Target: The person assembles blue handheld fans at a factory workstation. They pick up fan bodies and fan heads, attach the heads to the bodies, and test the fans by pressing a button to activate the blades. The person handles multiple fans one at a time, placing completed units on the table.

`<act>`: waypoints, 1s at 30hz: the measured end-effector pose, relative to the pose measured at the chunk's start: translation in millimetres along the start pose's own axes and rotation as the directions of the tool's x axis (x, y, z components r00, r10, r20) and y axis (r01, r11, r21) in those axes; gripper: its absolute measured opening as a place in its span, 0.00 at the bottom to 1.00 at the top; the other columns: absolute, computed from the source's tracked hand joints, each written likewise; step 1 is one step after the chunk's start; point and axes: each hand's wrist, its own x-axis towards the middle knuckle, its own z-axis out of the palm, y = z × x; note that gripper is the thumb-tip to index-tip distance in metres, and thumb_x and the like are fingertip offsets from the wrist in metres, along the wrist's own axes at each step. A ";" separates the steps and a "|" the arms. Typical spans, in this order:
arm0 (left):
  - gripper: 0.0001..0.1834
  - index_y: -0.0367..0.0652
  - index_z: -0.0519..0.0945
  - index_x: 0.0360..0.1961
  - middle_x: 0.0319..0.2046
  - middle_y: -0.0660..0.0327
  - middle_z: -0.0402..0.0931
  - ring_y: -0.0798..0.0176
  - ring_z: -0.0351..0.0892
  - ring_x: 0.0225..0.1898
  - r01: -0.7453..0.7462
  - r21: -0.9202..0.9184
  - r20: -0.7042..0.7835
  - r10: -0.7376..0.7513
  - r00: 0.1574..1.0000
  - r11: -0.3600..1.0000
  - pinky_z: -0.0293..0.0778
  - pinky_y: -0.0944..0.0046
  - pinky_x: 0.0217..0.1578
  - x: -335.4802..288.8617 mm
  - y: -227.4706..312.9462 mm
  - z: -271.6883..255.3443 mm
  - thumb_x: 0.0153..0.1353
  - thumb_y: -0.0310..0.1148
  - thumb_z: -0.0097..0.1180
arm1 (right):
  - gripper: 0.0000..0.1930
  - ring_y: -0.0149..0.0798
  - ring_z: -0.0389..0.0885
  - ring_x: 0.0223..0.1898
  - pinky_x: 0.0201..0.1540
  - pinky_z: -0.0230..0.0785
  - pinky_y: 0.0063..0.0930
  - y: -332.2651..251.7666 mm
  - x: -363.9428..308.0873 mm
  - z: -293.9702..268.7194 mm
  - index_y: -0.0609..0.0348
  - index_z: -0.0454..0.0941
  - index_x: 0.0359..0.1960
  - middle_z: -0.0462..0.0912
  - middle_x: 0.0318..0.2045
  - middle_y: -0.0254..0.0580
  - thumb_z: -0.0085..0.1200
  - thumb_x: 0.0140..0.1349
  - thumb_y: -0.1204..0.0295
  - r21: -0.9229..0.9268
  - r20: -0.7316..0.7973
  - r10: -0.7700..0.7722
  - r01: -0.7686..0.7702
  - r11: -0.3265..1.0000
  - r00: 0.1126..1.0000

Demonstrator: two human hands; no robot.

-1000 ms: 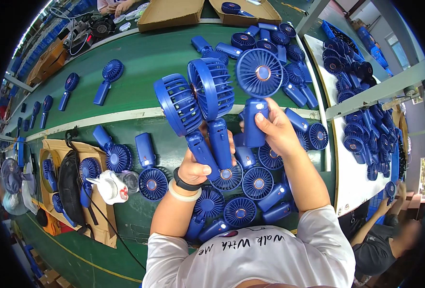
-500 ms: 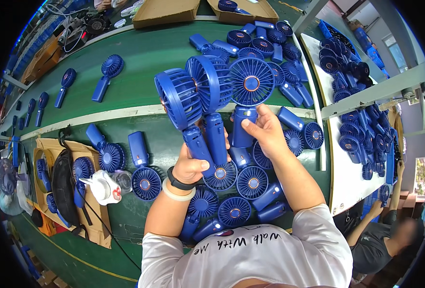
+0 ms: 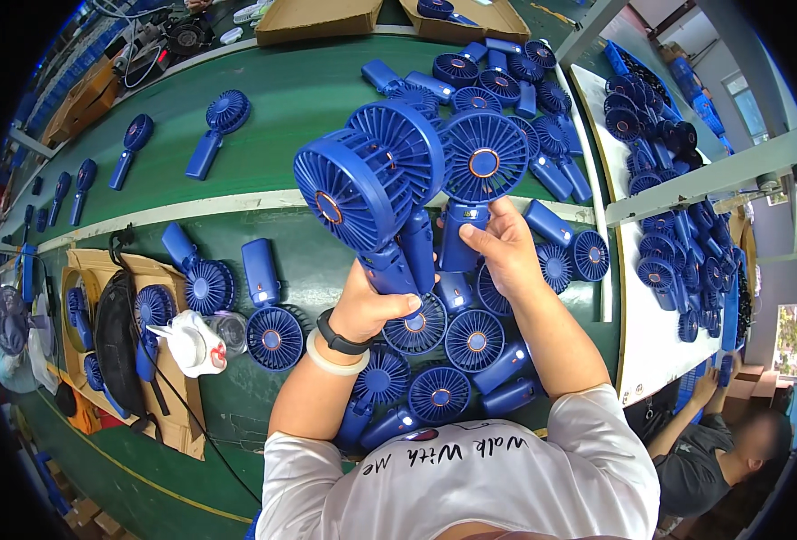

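Note:
My left hand [image 3: 369, 301] is wrapped round the handles of two blue handheld fans. The nearer fan [image 3: 342, 202] shows its round grille with a copper-ringed hub, and the other fan [image 3: 407, 135] is partly hidden behind it. In my right hand [image 3: 510, 250] is a third blue handheld fan [image 3: 483, 164], upright, grille facing me, with my thumb on its handle below a small lit display. The held fan heads sit close together above the table. Under my hands lie several more blue fans [image 3: 440, 394], in a loose group near my shirt.
Several blue fans [image 3: 497, 85] are heaped at the back of the green belt [image 3: 299, 117]. To the left, a cardboard tray [image 3: 182, 423] holds a black pouch [image 3: 121, 346] beside a white bottle [image 3: 193, 344]. A white table [image 3: 655, 355] piled with fans and a co-worker [image 3: 709, 463] are at right.
My left hand has turned its fans, so the nearer one's front grille now faces me more. The right hand's fan stays nearly as it was. The co-worker's raised arm has come down.

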 end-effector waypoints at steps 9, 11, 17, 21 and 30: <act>0.43 0.39 0.62 0.59 0.47 0.59 0.71 0.62 0.73 0.46 -0.036 0.111 0.017 0.035 0.999 0.993 0.70 0.61 0.47 0.4 0.0 -2.9 0.36 0.25 0.65 | 0.21 0.30 0.75 0.45 0.50 0.68 0.26 -2.2 -1.2 2.7 0.61 0.66 0.52 0.75 0.44 0.38 0.52 0.56 0.83 -0.035 0.024 0.015 -0.014 0.999 1.000; 0.42 0.39 0.63 0.58 0.47 0.59 0.71 0.63 0.73 0.46 -0.042 0.138 0.010 0.041 0.999 0.989 0.70 0.62 0.47 0.1 -1.0 -3.8 0.36 0.25 0.64 | 0.21 0.30 0.75 0.45 0.50 0.68 0.26 -1.5 -1.0 3.7 0.62 0.66 0.52 0.75 0.44 0.38 0.52 0.56 0.83 -0.019 0.015 0.029 -0.029 0.999 0.999; 0.41 0.38 0.64 0.58 0.48 0.59 0.71 0.63 0.74 0.45 -0.010 0.141 -0.005 0.010 1.000 0.990 0.71 0.61 0.47 1.8 1.1 1.8 0.36 0.24 0.64 | 0.21 0.31 0.76 0.44 0.50 0.68 0.27 -1.9 -0.5 8.3 0.62 0.65 0.53 0.75 0.44 0.39 0.51 0.57 0.82 0.010 -0.033 -0.018 0.018 1.000 0.999; 0.40 0.38 0.65 0.57 0.49 0.58 0.71 0.61 0.74 0.47 0.012 0.113 0.011 -0.013 1.000 0.993 0.71 0.60 0.48 2.3 -2.7 1.3 0.36 0.23 0.64 | 0.20 0.31 0.77 0.42 0.48 0.70 0.28 -8.5 -2.6 11.1 0.62 0.65 0.53 0.75 0.44 0.40 0.50 0.57 0.82 0.026 0.026 -0.007 0.006 1.000 1.000; 0.45 0.33 0.55 0.61 0.53 0.52 0.66 0.56 0.67 0.54 -0.006 0.624 0.086 -0.061 0.994 0.781 0.63 0.59 0.55 4.2 2.9 26.7 0.41 0.24 0.65 | 0.49 0.40 0.59 0.62 0.63 0.52 0.37 22.9 -18.1 10.8 0.62 0.45 0.65 0.61 0.59 0.45 0.66 0.48 0.61 -0.002 0.377 -0.035 0.039 0.999 0.925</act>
